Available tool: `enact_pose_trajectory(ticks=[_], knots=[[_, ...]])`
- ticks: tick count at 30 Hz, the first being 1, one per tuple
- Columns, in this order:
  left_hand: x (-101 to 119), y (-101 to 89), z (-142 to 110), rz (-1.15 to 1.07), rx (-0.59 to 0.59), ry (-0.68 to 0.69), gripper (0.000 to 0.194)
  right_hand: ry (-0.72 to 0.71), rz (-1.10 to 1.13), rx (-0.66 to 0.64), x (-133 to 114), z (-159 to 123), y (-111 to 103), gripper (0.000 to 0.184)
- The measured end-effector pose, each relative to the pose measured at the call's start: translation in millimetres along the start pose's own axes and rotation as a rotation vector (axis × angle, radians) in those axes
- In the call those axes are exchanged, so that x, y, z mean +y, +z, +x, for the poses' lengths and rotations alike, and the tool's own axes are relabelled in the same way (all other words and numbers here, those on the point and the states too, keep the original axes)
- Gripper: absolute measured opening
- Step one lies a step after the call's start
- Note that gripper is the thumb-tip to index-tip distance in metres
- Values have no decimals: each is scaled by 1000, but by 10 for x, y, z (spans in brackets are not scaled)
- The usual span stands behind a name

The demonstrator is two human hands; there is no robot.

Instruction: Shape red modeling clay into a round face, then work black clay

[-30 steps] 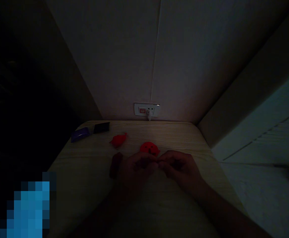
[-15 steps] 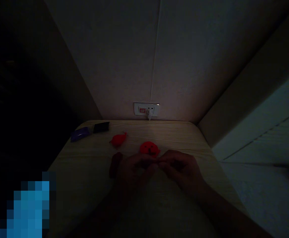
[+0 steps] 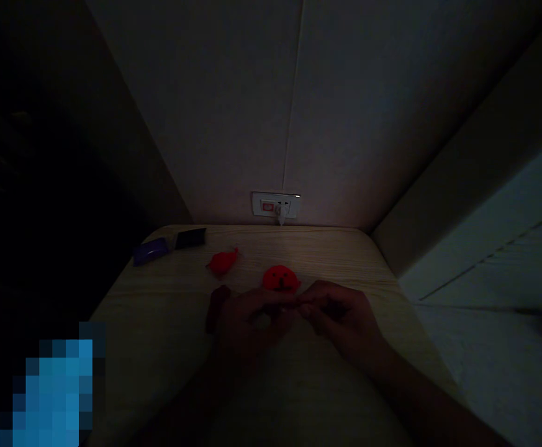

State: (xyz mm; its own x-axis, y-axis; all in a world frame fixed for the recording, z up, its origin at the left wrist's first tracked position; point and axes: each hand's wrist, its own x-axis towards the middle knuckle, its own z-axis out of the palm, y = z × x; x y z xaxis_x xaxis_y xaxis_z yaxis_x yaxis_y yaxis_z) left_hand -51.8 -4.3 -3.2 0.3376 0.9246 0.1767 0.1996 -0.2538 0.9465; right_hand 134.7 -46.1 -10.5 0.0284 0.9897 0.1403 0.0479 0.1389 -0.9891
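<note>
The room is very dim. My left hand [image 3: 247,320] and my right hand [image 3: 340,316] meet fingertip to fingertip over a light wooden table [image 3: 168,323]. Both are curled in a pinch on something small that I cannot make out. Just beyond the fingers lies a round red piece [image 3: 280,278] with dark marks. A second red piece [image 3: 221,262] lies further left. A dark reddish oblong thing [image 3: 215,307] lies beside my left hand.
A purple object [image 3: 151,251] and a black object [image 3: 190,238] lie at the table's back left. A wall socket [image 3: 275,205] with a plug sits on the wall behind. A pale cabinet [image 3: 498,248] stands to the right; the left side is dark.
Both hands stay together at the same spot, with only slight finger movement. The things on the table have not moved.
</note>
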Motion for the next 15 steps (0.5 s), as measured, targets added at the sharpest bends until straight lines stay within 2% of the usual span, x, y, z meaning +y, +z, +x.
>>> enact_pose_trajectory(ticks=[6, 10, 15], knots=[[-10, -6, -7, -15, 6, -47, 9, 9, 14, 5, 28, 3, 2, 14], [-36, 11, -6, -32, 35, -20, 12, 40, -1, 0, 41, -1, -4, 16], [-62, 34, 10, -96, 19, -6, 15, -8, -4, -8, 29, 1, -14, 11]])
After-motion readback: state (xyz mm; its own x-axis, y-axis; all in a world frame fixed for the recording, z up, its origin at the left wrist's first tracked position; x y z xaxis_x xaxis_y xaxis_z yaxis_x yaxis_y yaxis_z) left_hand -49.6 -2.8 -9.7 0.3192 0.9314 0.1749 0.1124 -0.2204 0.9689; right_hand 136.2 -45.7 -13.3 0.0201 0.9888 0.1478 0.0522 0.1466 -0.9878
